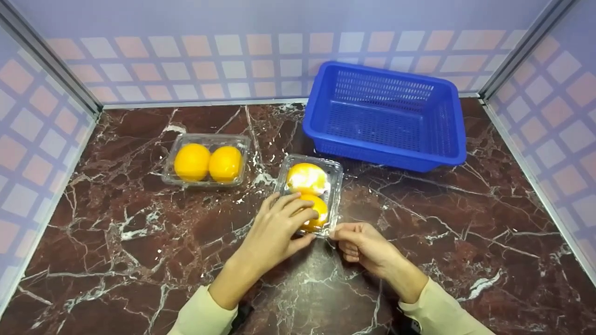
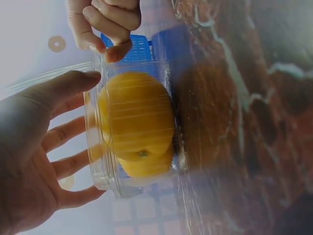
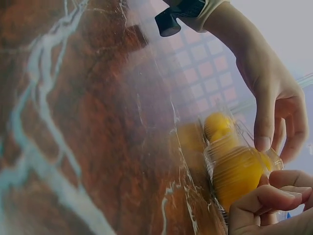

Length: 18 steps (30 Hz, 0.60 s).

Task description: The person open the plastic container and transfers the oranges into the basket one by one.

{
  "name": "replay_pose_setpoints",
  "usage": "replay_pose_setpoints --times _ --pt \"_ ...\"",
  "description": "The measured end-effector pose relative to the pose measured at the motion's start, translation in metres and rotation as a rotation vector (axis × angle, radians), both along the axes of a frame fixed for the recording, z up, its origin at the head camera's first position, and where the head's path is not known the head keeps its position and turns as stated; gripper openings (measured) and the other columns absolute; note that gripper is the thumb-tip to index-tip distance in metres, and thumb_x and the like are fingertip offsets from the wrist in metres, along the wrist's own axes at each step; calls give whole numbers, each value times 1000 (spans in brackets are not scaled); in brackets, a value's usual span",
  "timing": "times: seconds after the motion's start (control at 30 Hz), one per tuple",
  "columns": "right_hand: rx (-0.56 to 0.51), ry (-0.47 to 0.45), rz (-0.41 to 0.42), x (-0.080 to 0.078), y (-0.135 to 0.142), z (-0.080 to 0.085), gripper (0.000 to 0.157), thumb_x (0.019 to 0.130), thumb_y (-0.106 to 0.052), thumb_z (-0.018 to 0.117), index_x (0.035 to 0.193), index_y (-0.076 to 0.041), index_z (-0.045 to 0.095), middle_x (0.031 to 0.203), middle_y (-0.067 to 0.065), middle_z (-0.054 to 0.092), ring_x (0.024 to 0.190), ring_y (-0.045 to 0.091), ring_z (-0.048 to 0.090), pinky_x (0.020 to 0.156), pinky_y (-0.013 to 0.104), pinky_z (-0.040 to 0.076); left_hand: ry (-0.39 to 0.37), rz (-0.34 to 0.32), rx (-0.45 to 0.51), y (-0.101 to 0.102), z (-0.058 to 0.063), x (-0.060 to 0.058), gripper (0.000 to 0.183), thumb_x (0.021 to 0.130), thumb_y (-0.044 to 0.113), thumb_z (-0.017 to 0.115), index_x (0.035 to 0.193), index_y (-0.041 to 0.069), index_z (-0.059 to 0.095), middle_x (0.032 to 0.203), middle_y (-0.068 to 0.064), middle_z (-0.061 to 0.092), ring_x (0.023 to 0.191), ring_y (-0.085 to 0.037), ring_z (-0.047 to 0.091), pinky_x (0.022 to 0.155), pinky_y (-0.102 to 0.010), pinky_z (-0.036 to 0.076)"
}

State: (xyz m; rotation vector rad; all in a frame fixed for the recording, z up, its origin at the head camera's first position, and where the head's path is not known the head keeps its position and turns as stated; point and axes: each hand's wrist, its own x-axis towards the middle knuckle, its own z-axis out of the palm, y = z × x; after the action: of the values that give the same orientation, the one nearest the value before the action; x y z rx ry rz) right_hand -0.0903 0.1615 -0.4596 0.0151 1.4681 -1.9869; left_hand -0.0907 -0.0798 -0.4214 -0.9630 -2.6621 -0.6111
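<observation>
A clear plastic clamshell box (image 1: 336,184) with two oranges (image 1: 313,211) inside lies on the table in the head view. My left hand (image 1: 281,223) spreads over its near half, fingertips on the lid and thumb by the near edge. At the near right corner my right hand (image 1: 368,246) pinches the box's rim between thumb and bent index finger, its other fingers curled in. In the left wrist view, the lid sits over the fruit and the pinching fingers (image 2: 117,49) are at its corner. The right wrist view shows both hands meeting at that corner.
A second clear box (image 1: 212,183) holding two oranges stands to the left on the dark marbled table (image 1: 139,260). At the back right is a blue plastic basket (image 1: 386,151) with slotted walls. Tile-patterned panels (image 1: 195,60) border the table at the back and sides.
</observation>
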Motion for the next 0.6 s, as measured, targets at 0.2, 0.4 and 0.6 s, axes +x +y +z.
replay_pose_setpoints --times 0.2,0.4,0.6 --pt "18 5 62 1 -1 -1 19 99 -4 61 87 -12 74 53 -12 45 47 1 36 48 14 30 25 28 -22 2 2 0 45 82 47 88 113 19 71 128 0 72 126 -29 64 117 -67 40" --pt "10 -24 99 3 -1 0 20 100 -6 61 93 -13 79 54 -12 46 48 0 36 49 14 30 43 58 -64 5 4 4 50 81 54 88 113 21 70 122 1 71 123 -28 64 117 -64 41" --pt "21 -36 147 4 -1 1 22 103 -11 60 94 -14 80 52 -13 42 48 2 35 49 15 30 68 101 -92 10 6 12 53 81 58 87 115 22 70 121 1 70 117 -27 64 115 -61 43"
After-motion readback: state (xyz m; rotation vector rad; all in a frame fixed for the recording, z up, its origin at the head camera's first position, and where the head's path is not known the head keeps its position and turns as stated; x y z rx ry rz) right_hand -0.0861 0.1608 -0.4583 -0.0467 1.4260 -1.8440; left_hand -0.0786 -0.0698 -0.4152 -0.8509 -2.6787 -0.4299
